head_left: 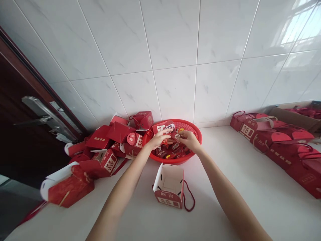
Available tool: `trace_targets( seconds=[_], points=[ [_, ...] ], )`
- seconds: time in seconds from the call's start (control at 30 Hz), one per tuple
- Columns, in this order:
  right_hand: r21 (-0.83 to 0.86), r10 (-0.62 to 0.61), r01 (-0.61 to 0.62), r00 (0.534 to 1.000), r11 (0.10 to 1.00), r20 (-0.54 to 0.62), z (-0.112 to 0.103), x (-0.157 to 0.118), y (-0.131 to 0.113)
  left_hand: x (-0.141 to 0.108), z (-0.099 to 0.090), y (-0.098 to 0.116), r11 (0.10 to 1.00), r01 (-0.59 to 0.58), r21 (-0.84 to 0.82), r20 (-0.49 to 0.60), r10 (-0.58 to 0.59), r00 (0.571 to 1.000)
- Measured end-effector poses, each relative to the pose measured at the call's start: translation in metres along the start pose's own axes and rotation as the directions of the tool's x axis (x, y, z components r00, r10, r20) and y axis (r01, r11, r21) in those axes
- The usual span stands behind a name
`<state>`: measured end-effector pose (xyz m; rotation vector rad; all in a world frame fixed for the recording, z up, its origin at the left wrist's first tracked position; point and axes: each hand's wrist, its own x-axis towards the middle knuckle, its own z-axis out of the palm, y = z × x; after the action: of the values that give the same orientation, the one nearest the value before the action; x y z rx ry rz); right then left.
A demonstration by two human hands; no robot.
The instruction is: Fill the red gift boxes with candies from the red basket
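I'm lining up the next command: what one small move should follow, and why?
Probably lift one wrapped piece toward the open box: the left hand and right hand are among such pieces in the red basket, while the box stands just nearer the camera with nothing visible inside.

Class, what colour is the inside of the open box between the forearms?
White; the box's inside shows best in the head view.

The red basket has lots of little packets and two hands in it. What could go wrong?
The basket is heaped with packets, so the left hand or right hand might knock some out. The open box has its cord looped out beside it, which could snag an arm. The jumbled boxes might slide.
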<state>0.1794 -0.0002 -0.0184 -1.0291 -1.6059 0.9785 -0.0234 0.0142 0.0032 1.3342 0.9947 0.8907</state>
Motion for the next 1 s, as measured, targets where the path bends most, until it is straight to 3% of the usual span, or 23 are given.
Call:
trace_targets(
  seconds=[0.17, 0.3, 0.6, 0.83, 1.0],
  points=[
    [0.251, 0.135, -0.096, 0.981, 0.963, -0.141, 0.0, 0.002, -0.003, -0.001, 0.001, 0.003, 0.994, 0.035, -0.1, 0.023, -0.033, 0.999],
    [0.392, 0.187, -0.129, 0.976, 0.911, -0.115, -0.001, 0.001, -0.01, -0.003, 0.002, 0.004, 0.996, 0.029, -0.089, 0.01, -0.028, 1.0],
    [0.427, 0.18, -0.168, 0.984, 0.888, 0.013, -0.005, 0.0, -0.014, 0.0, 0.0, 0.002, 0.996, 0.056, -0.076, 0.006, -0.055, 0.998],
    [0.369, 0.213, -0.222, 0.975, 0.903, 0.063, -0.003, -0.001, -0.015, -0.001, 0.002, 0.003, 0.993, 0.081, 0.081, -0.068, -0.076, 0.995],
    [0.384, 0.19, -0.224, 0.974, 0.896, 0.126, -0.003, -0.001, -0.015, -0.001, 0.011, 0.007, 0.991, 0.134, 0.007, -0.062, -0.134, 0.989]
  ],
)
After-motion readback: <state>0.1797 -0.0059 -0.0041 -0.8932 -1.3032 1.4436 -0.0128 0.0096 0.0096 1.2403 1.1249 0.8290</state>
